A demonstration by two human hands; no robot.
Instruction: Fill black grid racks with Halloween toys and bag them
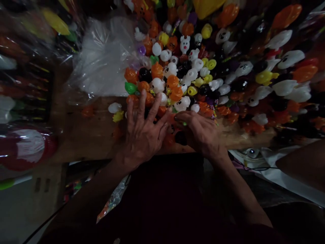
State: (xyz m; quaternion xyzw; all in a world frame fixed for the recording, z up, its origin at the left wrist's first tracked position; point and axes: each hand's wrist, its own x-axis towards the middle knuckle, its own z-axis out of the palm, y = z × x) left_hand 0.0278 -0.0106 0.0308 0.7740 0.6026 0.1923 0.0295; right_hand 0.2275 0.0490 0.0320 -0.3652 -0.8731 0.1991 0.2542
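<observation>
My left hand (146, 134) lies spread, palm down, over the near edge of a heap of small plastic figures. Its fingertips touch orange pieces (149, 99). To its right, my right hand (201, 130) has its fingers curled inward, with a small green bit showing by them; what they hold is too dark to make out. A black piece (180, 138) lies just under that hand. Beyond the hands are a white round figure (157, 85), an orange figure (172, 81) and a white skull-like figure (182, 103). Left of my left hand sits a yellow piece (118, 116).
Clear plastic bags (106, 57) lie on the wooden table (83, 142) at left. A red round container (27, 147) stands at far left. More figures (284, 88) spread to the right. Someone's bare limb (304, 164) shows at the right edge.
</observation>
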